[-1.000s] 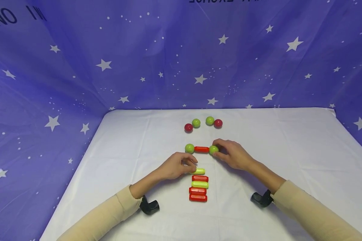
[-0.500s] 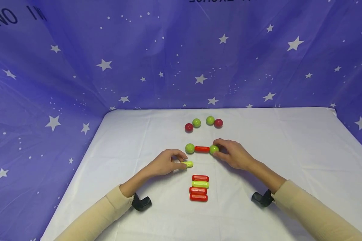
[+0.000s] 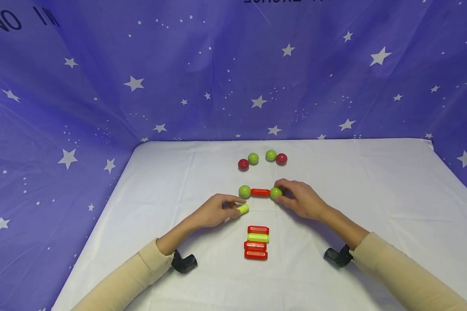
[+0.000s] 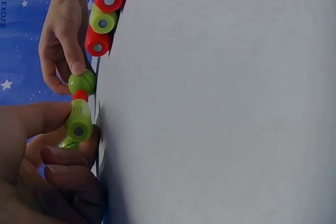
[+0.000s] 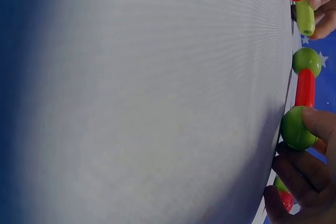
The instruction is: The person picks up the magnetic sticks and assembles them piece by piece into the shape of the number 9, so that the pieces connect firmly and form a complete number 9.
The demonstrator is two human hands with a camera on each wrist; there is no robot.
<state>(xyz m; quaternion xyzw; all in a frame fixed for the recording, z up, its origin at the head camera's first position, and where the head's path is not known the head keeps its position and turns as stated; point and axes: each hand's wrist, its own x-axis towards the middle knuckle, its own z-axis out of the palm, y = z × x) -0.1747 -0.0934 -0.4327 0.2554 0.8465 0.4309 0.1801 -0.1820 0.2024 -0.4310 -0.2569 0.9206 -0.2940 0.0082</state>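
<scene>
Thumb and fingers of my left hand [image 3: 214,211] pinch a yellow-green toy rod [image 3: 243,210], tilted with its far end up to the right. In the left wrist view a metal disc shows in the end of this rod [image 4: 79,129]. Just beyond it lies a red rod [image 3: 260,192] between a left green ball [image 3: 244,191] and a right green ball [image 3: 275,193], in one line. My right hand [image 3: 302,201] grips the right ball between thumb and fingers. The rod in my left hand is close below the left ball, apart from it in the right wrist view.
Nearer the person, red rods [image 3: 255,255] and one yellow-green rod [image 3: 258,238] lie stacked in a row on the white cloth [image 3: 373,194]. Farther back are two green balls [image 3: 270,155] and two red balls [image 3: 243,164]. A starry purple curtain [image 3: 218,65] surrounds the table.
My left hand has taken the yellow-green rod from the far end of the row, moved it left and away from the person, then tilted it. The right hand has stayed on its ball.
</scene>
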